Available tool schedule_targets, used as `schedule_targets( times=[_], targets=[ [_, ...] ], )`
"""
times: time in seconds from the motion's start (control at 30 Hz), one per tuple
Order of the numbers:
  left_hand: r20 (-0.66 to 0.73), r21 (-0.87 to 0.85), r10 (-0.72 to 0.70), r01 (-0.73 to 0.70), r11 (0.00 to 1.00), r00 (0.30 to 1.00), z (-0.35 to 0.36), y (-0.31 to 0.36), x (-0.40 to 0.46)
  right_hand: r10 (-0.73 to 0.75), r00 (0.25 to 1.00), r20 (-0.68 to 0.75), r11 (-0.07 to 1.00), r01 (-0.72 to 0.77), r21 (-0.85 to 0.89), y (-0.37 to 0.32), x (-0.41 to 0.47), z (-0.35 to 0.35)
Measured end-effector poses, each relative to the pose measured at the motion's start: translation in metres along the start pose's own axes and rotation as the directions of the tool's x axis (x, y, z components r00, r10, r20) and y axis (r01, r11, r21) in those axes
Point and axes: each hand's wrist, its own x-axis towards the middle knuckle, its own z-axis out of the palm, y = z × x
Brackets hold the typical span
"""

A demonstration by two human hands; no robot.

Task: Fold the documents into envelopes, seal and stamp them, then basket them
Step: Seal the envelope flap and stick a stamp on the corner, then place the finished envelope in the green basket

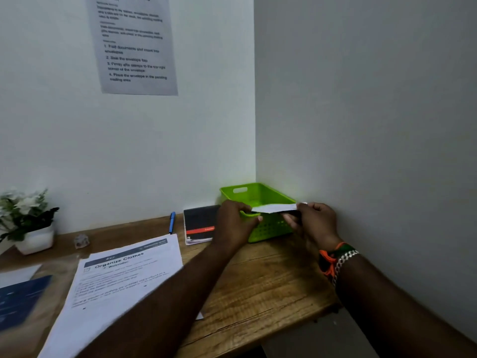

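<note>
A white envelope (275, 208) is held flat and edge-on just above the front rim of the green plastic basket (260, 196), which stands in the desk's far right corner. My left hand (236, 223) pinches the envelope's left end. My right hand (313, 222) grips its right end, close to the side wall. A stack of printed documents (124, 277) headed "Organize Clothes" lies on the wooden desk (258, 288) at the lower left, partly under my left forearm.
A black and red notebook (200, 224) lies left of the basket, with a blue pen (172, 222) beside it. A potted white flower (27, 218) stands at the far left. A blue booklet (20, 301) and a small crumpled wrapper (81, 240) lie nearby. Walls close off the back and right.
</note>
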Motion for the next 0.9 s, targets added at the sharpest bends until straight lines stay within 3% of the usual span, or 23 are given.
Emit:
schedule_targets(
  times=[0.1,0.17,0.3,0.37,0.47,0.57,0.73,0.9],
  targets=[
    [-0.057,0.068,0.094,-0.090,0.994,0.994,0.007,-0.007,-0.006,0.000,1.000,-0.025,0.999,-0.001,-0.040,0.010,0.019,0.017],
    [-0.069,0.091,0.125,-0.119,0.989,0.990,0.006,-0.010,-0.007,-0.039,0.997,-0.060,0.984,0.028,-0.177,0.016,0.029,0.025],
    [-0.053,0.078,0.137,-0.133,0.988,0.989,0.004,-0.012,-0.005,-0.230,0.970,-0.074,0.794,0.143,-0.591,0.024,0.033,0.026],
    [-0.049,0.074,0.140,-0.136,0.988,0.989,0.003,-0.012,-0.005,-0.306,0.952,-0.012,0.711,0.220,-0.668,0.026,0.030,0.021],
    [-0.059,0.085,0.153,-0.148,0.985,0.986,0.004,-0.013,-0.005,-0.400,0.908,0.127,0.594,0.363,-0.718,0.031,0.023,0.016],
    [-0.068,0.084,0.142,-0.136,0.987,0.988,0.005,-0.013,-0.005,-0.397,0.887,0.236,0.498,0.424,-0.756,0.037,0.023,0.014],
    [-0.039,0.077,0.121,-0.118,0.990,0.992,0.000,-0.014,-0.008,-0.414,0.877,0.245,0.483,0.440,-0.757,0.032,0.023,0.016],
    [0.007,0.182,0.218,-0.216,0.959,0.976,-0.039,-0.023,-0.018,-0.470,0.825,0.315,0.521,0.547,-0.655,0.040,0.007,0.024]
  ],
)
